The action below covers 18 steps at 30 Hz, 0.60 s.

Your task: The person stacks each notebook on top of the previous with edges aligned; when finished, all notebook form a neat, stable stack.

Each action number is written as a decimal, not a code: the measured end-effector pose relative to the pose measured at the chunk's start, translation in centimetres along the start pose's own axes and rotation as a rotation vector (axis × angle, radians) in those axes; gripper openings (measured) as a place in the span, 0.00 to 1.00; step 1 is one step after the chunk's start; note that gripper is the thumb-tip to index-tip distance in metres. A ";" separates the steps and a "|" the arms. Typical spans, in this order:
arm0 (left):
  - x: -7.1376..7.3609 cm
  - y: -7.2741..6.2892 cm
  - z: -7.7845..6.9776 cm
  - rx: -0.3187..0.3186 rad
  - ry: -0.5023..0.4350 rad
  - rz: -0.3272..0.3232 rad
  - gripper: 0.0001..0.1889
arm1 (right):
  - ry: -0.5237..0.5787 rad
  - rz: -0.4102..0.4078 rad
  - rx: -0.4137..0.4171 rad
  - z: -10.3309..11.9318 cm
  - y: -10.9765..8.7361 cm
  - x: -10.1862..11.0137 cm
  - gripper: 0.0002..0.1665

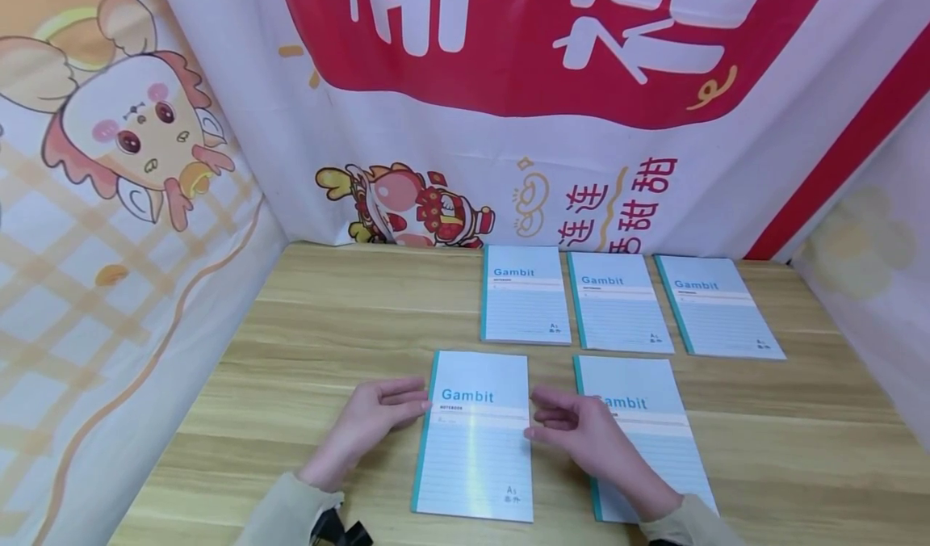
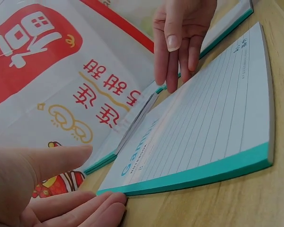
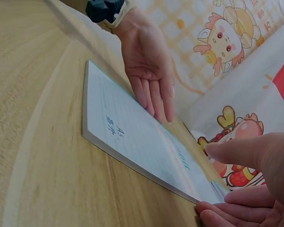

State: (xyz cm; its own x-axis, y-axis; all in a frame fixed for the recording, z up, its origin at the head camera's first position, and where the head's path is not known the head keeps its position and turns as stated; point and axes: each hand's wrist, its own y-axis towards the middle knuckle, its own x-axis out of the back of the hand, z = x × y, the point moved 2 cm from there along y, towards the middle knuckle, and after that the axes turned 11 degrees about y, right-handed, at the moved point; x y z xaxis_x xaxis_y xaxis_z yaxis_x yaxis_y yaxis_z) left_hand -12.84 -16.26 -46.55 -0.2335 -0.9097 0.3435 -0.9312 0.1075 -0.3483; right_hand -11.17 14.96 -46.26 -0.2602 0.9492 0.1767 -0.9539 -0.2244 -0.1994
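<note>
A light-blue Gambit notebook [image 1: 475, 441] with a teal spine lies flat on the wooden table [image 1: 327, 312], near the front. My left hand [image 1: 392, 405] rests at its spine edge, fingers straight and touching it [image 2: 92, 179]. My right hand [image 1: 541, 417] is at the opposite edge, fingertips against it, thumb raised [image 3: 206, 179]. Neither hand grips the cover. The right hand and forearm lie over a second identical notebook [image 1: 654, 441] just to the right. In the right wrist view the left hand [image 3: 154, 94] stands edge-on along the notebook [image 3: 128, 137].
Three more Gambit notebooks [image 1: 523, 296] [image 1: 617, 304] [image 1: 715, 308] lie in a row at the back. Printed cloth banners [image 1: 508, 126] wall the table at the back and both sides. A small black object [image 1: 341, 530] sits by my left sleeve.
</note>
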 end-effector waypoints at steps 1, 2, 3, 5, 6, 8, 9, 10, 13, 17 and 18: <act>0.0 0.0 0.0 0.003 -0.015 -0.001 0.28 | 0.009 0.009 0.003 0.0 0.0 -0.1 0.36; -0.1 0.0 0.1 0.006 -0.031 -0.004 0.28 | 0.015 0.015 0.006 -0.1 -0.1 -0.2 0.36; -0.1 0.0 0.1 0.009 -0.045 -0.006 0.28 | 0.024 0.019 0.006 -0.1 -0.1 -0.2 0.36; -0.1 0.1 0.2 0.016 -0.075 -0.014 0.28 | 0.039 0.023 0.008 -0.2 -0.1 -0.3 0.36; -0.1 0.1 0.2 0.018 -0.088 -0.017 0.28 | 0.041 0.021 0.009 -0.2 -0.1 -0.4 0.36; -0.2 0.2 0.3 0.020 -0.100 -0.023 0.28 | 0.046 0.014 0.007 -0.2 -0.1 -0.4 0.36; -0.2 0.2 0.3 0.021 -0.101 -0.025 0.28 | 0.050 0.012 0.006 -0.3 -0.1 -0.4 0.36; -0.3 0.2 0.3 0.020 -0.102 -0.029 0.28 | 0.053 0.010 0.005 -0.3 -0.1 -0.4 0.36; -0.3 0.4 0.3 0.019 -0.104 -0.036 0.28 | 0.065 0.002 -0.004 -0.4 -0.1 -0.4 0.36; -0.2 0.6 0.3 0.005 -0.109 -0.029 0.26 | 0.080 0.001 -0.015 -0.4 -0.1 -0.3 0.35; -0.2 0.6 0.3 0.000 -0.106 -0.025 0.25 | 0.083 0.002 -0.016 -0.5 -0.1 -0.3 0.35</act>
State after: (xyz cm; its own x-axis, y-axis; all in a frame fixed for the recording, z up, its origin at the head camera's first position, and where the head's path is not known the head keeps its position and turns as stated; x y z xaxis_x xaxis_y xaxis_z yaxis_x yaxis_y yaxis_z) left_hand -13.31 -16.13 -47.06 -0.1796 -0.9493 0.2579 -0.9363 0.0846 -0.3407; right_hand -10.93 14.78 -46.74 -0.2483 0.9639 0.0957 -0.9506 -0.2235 -0.2154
